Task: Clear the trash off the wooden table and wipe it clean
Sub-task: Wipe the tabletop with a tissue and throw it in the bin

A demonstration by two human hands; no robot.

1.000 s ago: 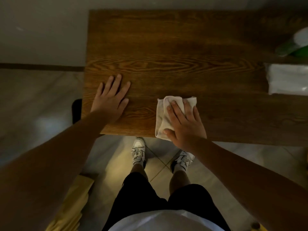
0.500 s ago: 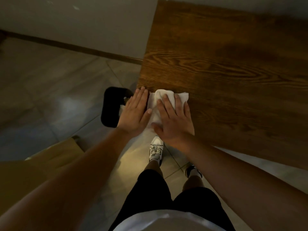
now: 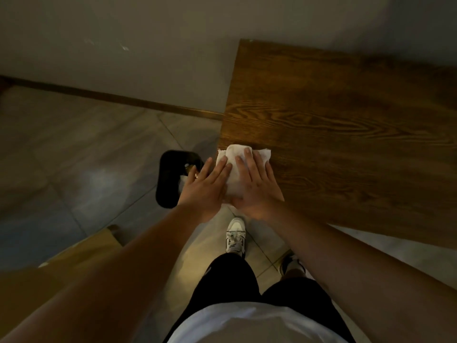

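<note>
A folded white cloth (image 3: 233, 167) lies at the near left corner of the dark wooden table (image 3: 346, 134). My right hand (image 3: 256, 184) presses flat on the cloth with its fingers spread. My left hand (image 3: 207, 186) sits at the table's left edge, and its fingertips rest on the cloth's left side. A black trash bin (image 3: 170, 179) stands on the floor just left of that corner, partly behind my left hand, with some pale trash inside it.
A grey wall with a dark baseboard (image 3: 111, 97) runs behind the table. A brown cardboard piece (image 3: 81, 253) lies on the tiled floor at the lower left. My feet in white shoes (image 3: 236, 236) stand close to the table's near edge.
My right hand has slid the cloth left along the near edge to the table's corner. My left hand left the tabletop and now touches the cloth at the edge. The view has turned left.
</note>
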